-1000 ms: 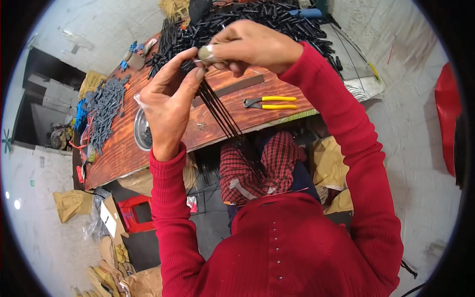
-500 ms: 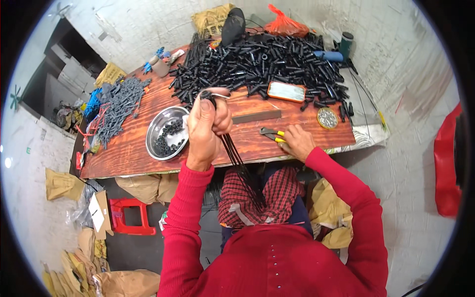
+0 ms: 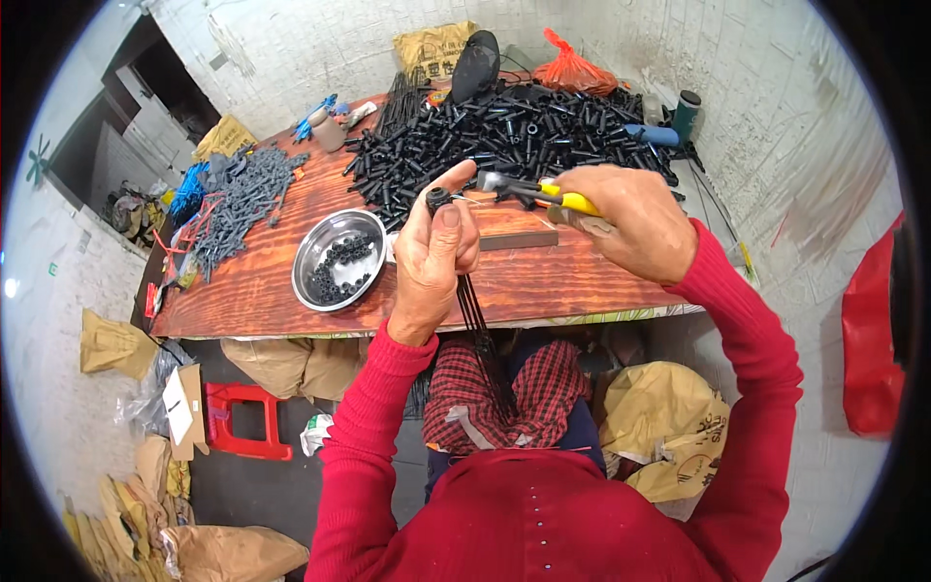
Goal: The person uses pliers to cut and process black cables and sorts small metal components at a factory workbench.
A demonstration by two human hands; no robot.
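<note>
My left hand (image 3: pixel 432 254) is closed around a bundle of thin black cables (image 3: pixel 471 306) that hangs down toward my lap. A small black ring-shaped fitting (image 3: pixel 438 198) sits at the top of that grip, by the thumb, and a thin pale wire end (image 3: pixel 466 200) juts from it. In my right hand (image 3: pixel 635 221) is a pair of yellow-handled pliers (image 3: pixel 524 188), raised above the table. Their jaws point left at the wire end, close to the left fingers; whether they touch it I cannot tell.
A steel bowl (image 3: pixel 306 248) with small black rings stands left of my hands. Behind lies a wooden bar (image 3: pixel 519 239), then a big heap of black tubular parts (image 3: pixel 543 126). Grey parts (image 3: pixel 242 199) are piled at the left. A red stool (image 3: pixel 215 415) is on the floor.
My right hand has picked the pliers up off the table and brought them up to the left hand. The left hand has shifted slightly right with the cables.
</note>
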